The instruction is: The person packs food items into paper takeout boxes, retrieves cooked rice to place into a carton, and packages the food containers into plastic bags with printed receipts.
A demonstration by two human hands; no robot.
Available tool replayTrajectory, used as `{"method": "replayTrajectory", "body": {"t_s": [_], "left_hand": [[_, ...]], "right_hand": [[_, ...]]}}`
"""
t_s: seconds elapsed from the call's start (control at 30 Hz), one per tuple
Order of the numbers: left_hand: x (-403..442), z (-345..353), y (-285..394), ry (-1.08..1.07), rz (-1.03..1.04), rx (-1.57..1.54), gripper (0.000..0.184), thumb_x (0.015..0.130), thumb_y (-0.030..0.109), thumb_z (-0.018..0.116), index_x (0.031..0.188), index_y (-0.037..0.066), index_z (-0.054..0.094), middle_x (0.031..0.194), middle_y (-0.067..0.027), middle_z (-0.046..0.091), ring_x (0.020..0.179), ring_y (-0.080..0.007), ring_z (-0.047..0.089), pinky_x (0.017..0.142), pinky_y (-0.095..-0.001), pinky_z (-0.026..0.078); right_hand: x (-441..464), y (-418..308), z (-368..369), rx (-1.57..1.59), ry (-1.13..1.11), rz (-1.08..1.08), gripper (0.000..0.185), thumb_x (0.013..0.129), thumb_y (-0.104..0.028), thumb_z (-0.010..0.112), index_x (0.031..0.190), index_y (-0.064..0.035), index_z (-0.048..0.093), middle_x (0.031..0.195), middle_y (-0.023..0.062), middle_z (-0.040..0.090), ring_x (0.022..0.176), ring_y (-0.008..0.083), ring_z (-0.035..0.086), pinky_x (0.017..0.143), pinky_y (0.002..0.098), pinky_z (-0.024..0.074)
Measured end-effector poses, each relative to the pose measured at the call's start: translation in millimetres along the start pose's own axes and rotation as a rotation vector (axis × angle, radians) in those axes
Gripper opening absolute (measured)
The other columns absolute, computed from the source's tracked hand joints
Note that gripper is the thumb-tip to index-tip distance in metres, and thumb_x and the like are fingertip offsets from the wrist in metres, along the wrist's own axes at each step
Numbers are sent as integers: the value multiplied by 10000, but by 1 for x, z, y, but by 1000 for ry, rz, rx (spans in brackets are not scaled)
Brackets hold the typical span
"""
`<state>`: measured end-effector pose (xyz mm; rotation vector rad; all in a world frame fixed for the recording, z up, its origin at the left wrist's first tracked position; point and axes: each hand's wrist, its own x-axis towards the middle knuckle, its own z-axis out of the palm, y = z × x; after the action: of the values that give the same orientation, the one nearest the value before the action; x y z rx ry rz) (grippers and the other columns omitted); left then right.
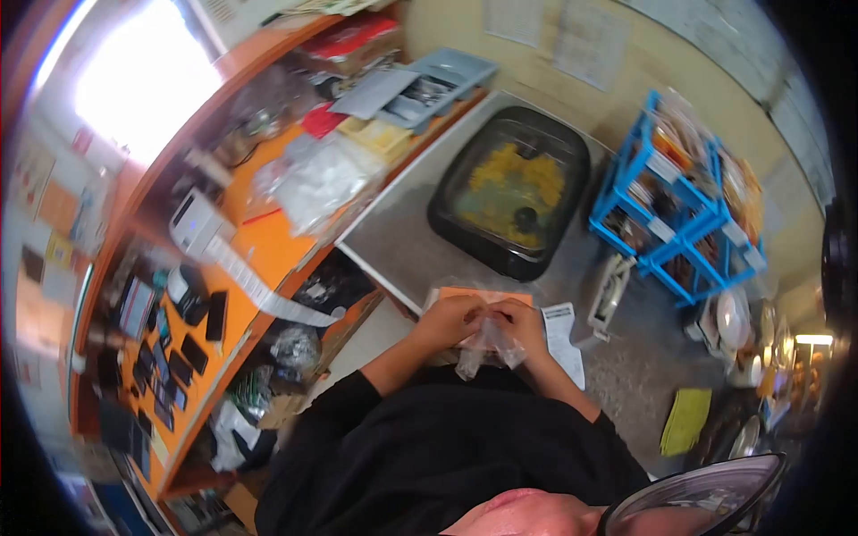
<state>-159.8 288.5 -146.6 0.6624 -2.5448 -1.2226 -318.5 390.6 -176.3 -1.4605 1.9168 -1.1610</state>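
Note:
A clear plastic bag [490, 344] hangs between my two hands, its loose end falling toward my black shirt. My left hand [447, 323] is closed, pinching the bag from the left. On the other side, the bent fingers of my right hand [521, 322] grip it too. Both sets of fingertips nearly meet at the bag's upper part; any contents are hard to make out. Under and behind the hands lies a flat orange piece [487, 296]. A printed paper slip [562, 344] lies on the counter just right of my right hand.
A black tub [442, 219] with yellow pieces inside stands on the grey counter [384, 210]. Blue stacked baskets [684, 268] hold packets at the right. A yellow-green cloth [686, 420] lies nearer. Leftward, an orange shelf [299, 147] carries bags, a receipt printer [198, 223] and phones.

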Motion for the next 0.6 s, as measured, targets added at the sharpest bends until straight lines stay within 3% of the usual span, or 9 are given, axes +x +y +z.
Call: {"method": "replayTrajectory", "body": {"t_s": [0.1, 0.2, 0.23, 0.33, 0.37, 0.47, 0.6], "left_hand": [[6, 24, -19, 259, -64, -488, 271, 799, 23, 652, 1044, 36, 533, 878, -115, 645, 791, -182, 650, 695, -282, 520], [13, 35, -15, 303, -137, -739, 305, 812, 2, 657, 1070, 22, 495, 856, -113, 650, 796, -126, 631, 710, -270, 520], [15, 39, -17, 326, -134, -691, 240, 811, 1, 657, 1027, -19, 556, 860, -103, 658, 796, -122, 631, 707, -264, 516], [14, 41, -19, 267, -119, -569, 164, 807, 0, 666, 962, -45, 636, 856, -79, 667, 802, -115, 629, 705, -254, 509], [11, 41, -19, 246, -130, -582, 150, 802, 6, 675, 943, -42, 653, 853, -73, 670, 798, -114, 629, 704, -252, 507], [9, 27, -8, 194, -158, -594, 130, 789, 23, 696, 907, -32, 688, 843, -62, 678, 784, -112, 627, 702, -249, 504], [10, 30, -12, 166, -162, -553, 159, 770, 26, 708, 923, -14, 692, 860, -67, 683, 794, -113, 626, 723, -252, 506]], "right_hand": [[-6, 11, 6, 198, 27, 107, 102, 813, -57, 674, 903, -21, 709, 842, 60, 682, 745, 120, 623, 686, 253, 499], [-9, 12, 9, 417, 104, 253, 97, 796, -18, 677, 888, -1, 701, 818, 50, 675, 734, 110, 608, 674, 254, 494], [-10, 14, 6, 370, 102, 216, 118, 808, -56, 678, 911, 0, 695, 782, 51, 683, 687, 104, 624, 617, 239, 488], [-9, 4, -1, 410, 117, 166, 97, 811, -33, 659, 897, -6, 695, 782, 62, 682, 670, 105, 625, 608, 235, 491], [-9, 4, -4, 438, 62, 309, 96, 810, -9, 645, 895, 6, 687, 801, 76, 683, 675, 105, 625, 613, 232, 491], [-5, 15, -1, 574, 67, 251, 90, 807, 0, 650, 890, 28, 674, 793, 72, 681, 658, 102, 618, 605, 226, 487], [-3, 18, -3, 708, 59, 333, 84, 812, 21, 652, 896, 19, 654, 788, 46, 660, 673, 81, 596, 602, 216, 481]]}}
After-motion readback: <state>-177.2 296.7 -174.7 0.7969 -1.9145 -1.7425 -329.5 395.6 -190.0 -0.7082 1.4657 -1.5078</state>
